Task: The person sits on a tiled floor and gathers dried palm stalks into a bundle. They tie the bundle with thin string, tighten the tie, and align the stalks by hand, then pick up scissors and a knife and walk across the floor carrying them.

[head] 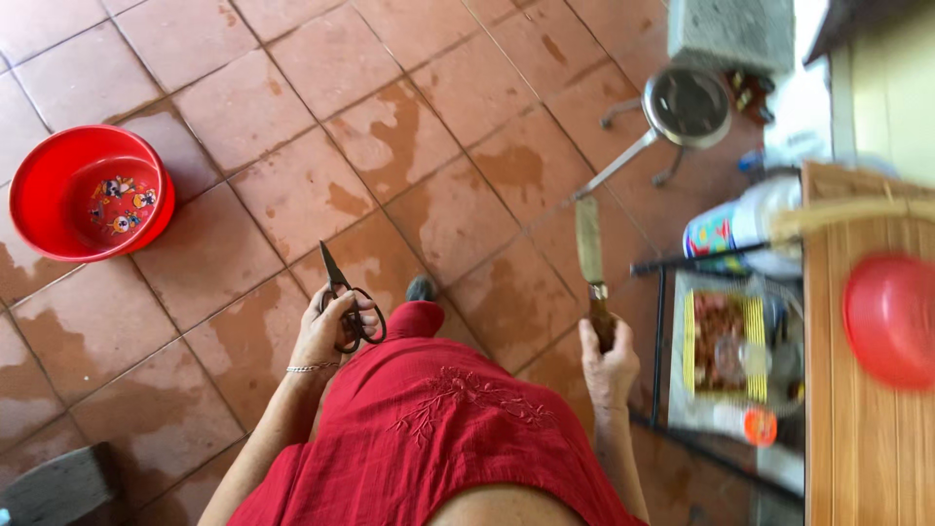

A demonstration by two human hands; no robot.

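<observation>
Tiled floor; L hand scissors, R hand knife.

Single head cam, looks steeply down past the wearer's red dress onto the terracotta tiled floor; both hands close; right edge blurred, probably a wooden surface.

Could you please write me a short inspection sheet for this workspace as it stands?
Surface: terracotta tile floor, blotched with damp patches.
Job's things: black scissors, blades shut; a knife, blade pointing away.
Clutter: red basin on the floor; metal stool; red bowl on a wooden top; wire rack with packets and bottles.
Hands: left hand has its grip on the scissors; right hand has its grip on the knife handle.
Cables: nothing seen.
Surroundings: grey block at the top.
</observation>
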